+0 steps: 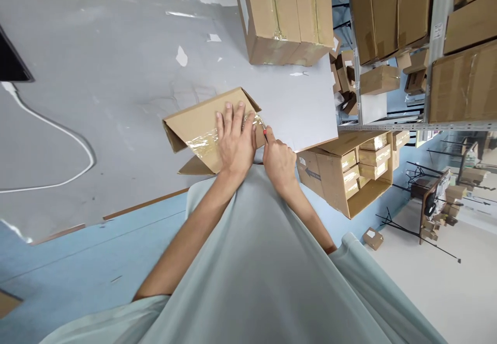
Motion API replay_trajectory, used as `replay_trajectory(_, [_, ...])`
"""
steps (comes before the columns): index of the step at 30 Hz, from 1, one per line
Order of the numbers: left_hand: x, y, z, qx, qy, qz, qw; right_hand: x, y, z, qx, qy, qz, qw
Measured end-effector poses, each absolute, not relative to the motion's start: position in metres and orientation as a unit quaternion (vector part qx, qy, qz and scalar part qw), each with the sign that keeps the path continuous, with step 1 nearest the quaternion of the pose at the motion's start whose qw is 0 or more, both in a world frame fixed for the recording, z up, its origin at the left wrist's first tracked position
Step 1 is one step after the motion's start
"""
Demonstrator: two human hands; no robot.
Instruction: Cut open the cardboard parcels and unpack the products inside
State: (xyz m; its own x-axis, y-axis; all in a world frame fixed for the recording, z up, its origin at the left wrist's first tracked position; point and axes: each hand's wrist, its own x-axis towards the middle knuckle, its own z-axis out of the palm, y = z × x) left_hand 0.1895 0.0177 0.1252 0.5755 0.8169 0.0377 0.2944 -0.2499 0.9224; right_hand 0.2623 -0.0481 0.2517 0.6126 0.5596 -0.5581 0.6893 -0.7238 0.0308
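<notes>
A cardboard box (205, 119) lies at an angle on the grey table, near its front edge. Its left end has open flaps, and shiny clear tape (204, 144) runs across its top. My left hand (236, 145) is laid flat on the box, fingers stretched out and slightly apart. At the box's right end, my right hand (280, 160) is closed around a small cutter (265, 133) with a red and black handle. The cutter's tip is at the taped edge; most of its handle is hidden in my fist.
A large taped carton (285, 18) stands at the back of the table (97, 101). A white cable (77, 134) curves over the left side. Right of the table, an open carton (326, 176) holds several smaller boxes. Shelves with cartons (388, 13) rise at the right.
</notes>
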Motion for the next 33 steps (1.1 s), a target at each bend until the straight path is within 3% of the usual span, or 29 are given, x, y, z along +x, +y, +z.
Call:
replay_trajectory(11, [0.187, 0.018, 0.127, 0.766, 0.369, 0.247, 0.464, 0.261, -0.03, 0.267, 0.88, 0.37, -0.245, 0.168])
replay_trajectory(15, [0.187, 0.021, 0.131, 0.768, 0.376, 0.231, 0.464, 0.27, -0.023, 0.267, 0.888, 0.368, -0.234, 0.149])
replay_trajectory(19, [0.183, 0.025, 0.135, 0.761, 0.372, 0.235, 0.477, 0.285, -0.041, 0.263, 0.893, 0.359, -0.26, 0.076])
replay_trajectory(25, [0.183, 0.026, 0.141, 0.764, 0.36, 0.267, 0.465, 0.327, -0.08, 0.204, 0.916, 0.302, -0.222, -0.142])
replay_trajectory(33, [0.136, 0.026, 0.17, 0.771, 0.422, 0.266, 0.396, 0.397, -0.071, 0.105, 0.936, 0.232, -0.26, 0.048])
